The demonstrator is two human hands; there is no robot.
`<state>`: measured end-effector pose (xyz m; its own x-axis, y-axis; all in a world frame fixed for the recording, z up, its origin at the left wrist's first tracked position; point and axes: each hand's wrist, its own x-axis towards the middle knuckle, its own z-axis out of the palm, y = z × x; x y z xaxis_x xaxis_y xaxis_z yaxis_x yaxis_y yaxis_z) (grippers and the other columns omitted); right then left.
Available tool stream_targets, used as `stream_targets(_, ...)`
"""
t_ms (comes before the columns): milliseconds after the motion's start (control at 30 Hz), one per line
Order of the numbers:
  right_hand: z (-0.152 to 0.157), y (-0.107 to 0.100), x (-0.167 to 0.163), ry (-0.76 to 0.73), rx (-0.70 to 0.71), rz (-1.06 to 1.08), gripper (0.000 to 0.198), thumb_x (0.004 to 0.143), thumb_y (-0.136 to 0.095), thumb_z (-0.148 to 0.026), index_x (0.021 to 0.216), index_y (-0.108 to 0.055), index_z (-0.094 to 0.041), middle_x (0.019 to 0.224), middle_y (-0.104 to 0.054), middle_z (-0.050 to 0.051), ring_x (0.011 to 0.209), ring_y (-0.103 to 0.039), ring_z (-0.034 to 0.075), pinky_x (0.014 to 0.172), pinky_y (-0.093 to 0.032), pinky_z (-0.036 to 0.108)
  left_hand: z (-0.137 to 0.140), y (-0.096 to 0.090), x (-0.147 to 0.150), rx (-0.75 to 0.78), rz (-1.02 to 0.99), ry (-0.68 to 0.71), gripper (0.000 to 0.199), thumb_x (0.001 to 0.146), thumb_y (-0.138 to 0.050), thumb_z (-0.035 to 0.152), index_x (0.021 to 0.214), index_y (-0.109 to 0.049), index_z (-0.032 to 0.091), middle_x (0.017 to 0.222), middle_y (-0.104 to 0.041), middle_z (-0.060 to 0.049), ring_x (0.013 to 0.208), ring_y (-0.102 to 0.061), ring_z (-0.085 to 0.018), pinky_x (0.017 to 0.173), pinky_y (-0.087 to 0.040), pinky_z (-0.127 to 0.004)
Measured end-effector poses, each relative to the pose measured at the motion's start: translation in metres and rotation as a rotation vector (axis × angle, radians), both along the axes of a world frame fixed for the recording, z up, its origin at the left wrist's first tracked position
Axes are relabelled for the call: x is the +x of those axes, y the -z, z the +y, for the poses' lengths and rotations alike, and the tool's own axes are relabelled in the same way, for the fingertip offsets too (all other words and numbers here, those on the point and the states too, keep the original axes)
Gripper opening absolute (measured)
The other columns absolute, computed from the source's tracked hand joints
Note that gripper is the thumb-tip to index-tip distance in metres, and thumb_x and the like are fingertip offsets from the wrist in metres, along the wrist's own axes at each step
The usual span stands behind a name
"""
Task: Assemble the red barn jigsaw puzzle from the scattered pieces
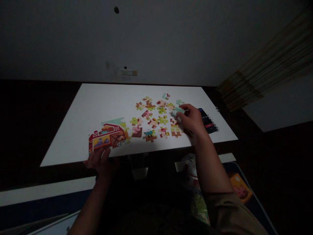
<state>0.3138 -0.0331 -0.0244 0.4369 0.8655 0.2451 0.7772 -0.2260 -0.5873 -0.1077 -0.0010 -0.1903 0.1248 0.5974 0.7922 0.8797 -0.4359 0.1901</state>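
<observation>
Here the person's right hand [192, 118] is working right of centre, thumb and fingers pinching a pale mint-green cardboard jigsaw piece [179, 110]. Over at lower left, the left hand [99, 159] is resting at the near table edge, its fingers loosely spread and touching the bottom of a joined, red-and-green barn jigsaw section [113, 133]. Loose, multicoloured cardboard jigsaw pieces [153, 122] are lying scattered across the middle of the frame, between the two hands. All of it is sitting on a white rectangular table [80, 111]. Just beyond the right wrist, a black rectangular phone [207, 120] is lying with its screen lit. At lower right, a yellow-orange box [242, 186] is showing below the tabletop.
</observation>
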Motion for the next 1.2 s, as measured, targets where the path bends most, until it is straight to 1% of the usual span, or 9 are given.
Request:
stream_targets(167, 0.020, 0.004, 0.008, 0.026, -0.072, -0.142, 0.032, 0.077, -0.059, -0.029, 0.109, -0.063, -0.021, 0.102, -0.066, 0.011, 0.085, -0.061, 0.025, 0.080, -0.047, 0.042, -0.002, -0.005, 0.004, 0.023, 0.039, -0.021, 0.048, 0.067, -0.072, 0.034, 0.106, -0.046, 0.025, 0.113, -0.046, -0.008, 0.117, -0.037, -0.028, 0.097, -0.030, -0.050)
stream_targets(300, 0.011, -0.004, -0.019, -0.005, -0.038, -0.346, 0.027, 0.081, -0.057, -0.028, 0.105, -0.066, -0.019, 0.108, -0.064, 0.015, 0.103, -0.055, 0.031, 0.089, -0.042, 0.048, -0.005, -0.011, 0.004, 0.096, 0.082, -0.022, 0.053, 0.069, -0.072, 0.033, 0.114, -0.044, 0.026, 0.116, -0.046, -0.007, 0.120, -0.036, -0.028, 0.100, -0.030, -0.050)
stream_targets(367, -0.002, -0.011, -0.048, -0.152, -0.013, -0.328, 0.026, 0.085, -0.053, -0.028, 0.106, -0.065, -0.021, 0.108, -0.064, 0.011, 0.104, -0.055, 0.028, 0.091, -0.042, 0.046, -0.007, -0.012, 0.003, 0.063, 0.085, -0.015, 0.050, 0.071, -0.070, 0.033, 0.115, -0.045, 0.025, 0.118, -0.047, -0.008, 0.121, -0.037, -0.028, 0.102, -0.029, -0.051)
stream_targets(467, -0.022, -0.020, -0.094, -0.515, -0.063, -0.276, 0.031, 0.084, -0.057, -0.029, 0.115, -0.062, -0.028, 0.114, -0.064, 0.004, 0.109, -0.054, 0.025, 0.095, -0.042, 0.043, -0.012, -0.016, 0.001, -0.033, 0.062, 0.014, 0.041, 0.076, -0.065, 0.034, 0.113, -0.050, 0.023, 0.119, -0.051, -0.008, 0.122, -0.037, -0.028, 0.102, -0.029, -0.051)
stream_targets(567, -0.031, -0.019, -0.124, -0.663, -0.106, -0.306, 0.042, 0.080, -0.063, -0.027, 0.121, -0.058, -0.030, 0.123, -0.061, 0.003, 0.117, -0.049, 0.027, 0.100, -0.039, 0.046, -0.020, -0.024, 0.001, -0.178, -0.009, 0.039, 0.035, 0.080, -0.058, 0.036, 0.110, -0.056, 0.019, 0.119, -0.055, -0.010, 0.123, -0.037, -0.030, 0.104, -0.023, -0.053)
stream_targets(767, -0.024, -0.006, -0.131, -0.642, -0.148, -0.296, 0.037, 0.080, -0.059, -0.018, 0.115, -0.059, -0.028, 0.113, -0.063, 0.006, 0.111, -0.052, 0.027, 0.098, -0.041, 0.047, -0.041, -0.059, 0.007, -0.354, -0.010, 0.035, 0.040, 0.084, -0.050, 0.029, 0.122, -0.056, 0.018, 0.132, -0.054, -0.011, 0.129, -0.037, -0.031, 0.109, -0.017, -0.054)
stream_targets(900, -0.029, -0.010, -0.139, -0.641, -0.128, -0.181, 0.036, 0.079, -0.059, -0.016, 0.113, -0.058, -0.029, 0.112, -0.061, 0.007, 0.107, -0.054, 0.026, 0.093, -0.045, 0.045, -0.054, -0.087, 0.011, -0.435, 0.000, 0.015, 0.046, 0.086, -0.045, 0.023, 0.132, -0.051, 0.018, 0.140, -0.048, -0.011, 0.134, -0.034, -0.030, 0.111, -0.014, -0.054)
stream_targets(1033, -0.035, -0.010, -0.167, -0.639, -0.023, -0.050, 0.032, 0.081, -0.058, -0.017, 0.111, -0.058, -0.028, 0.110, -0.061, 0.006, 0.105, -0.056, 0.023, 0.091, -0.047, 0.041, -0.063, -0.105, 0.010, -0.498, 0.008, 0.037, 0.049, 0.087, -0.044, 0.021, 0.135, -0.049, 0.017, 0.145, -0.044, -0.010, 0.136, -0.032, -0.030, 0.113, -0.011, -0.053)
stream_targets(1200, -0.029, 0.009, -0.215, -0.586, 0.058, 0.011, 0.021, 0.086, -0.057, -0.025, 0.107, -0.060, -0.026, 0.106, -0.063, 0.006, 0.098, -0.059, 0.022, 0.086, -0.049, 0.039, -0.067, -0.114, 0.003, -0.544, 0.060, 0.047, 0.052, 0.087, -0.043, 0.020, 0.138, -0.047, 0.019, 0.147, -0.040, -0.008, 0.138, -0.029, -0.028, 0.114, -0.009, -0.050)
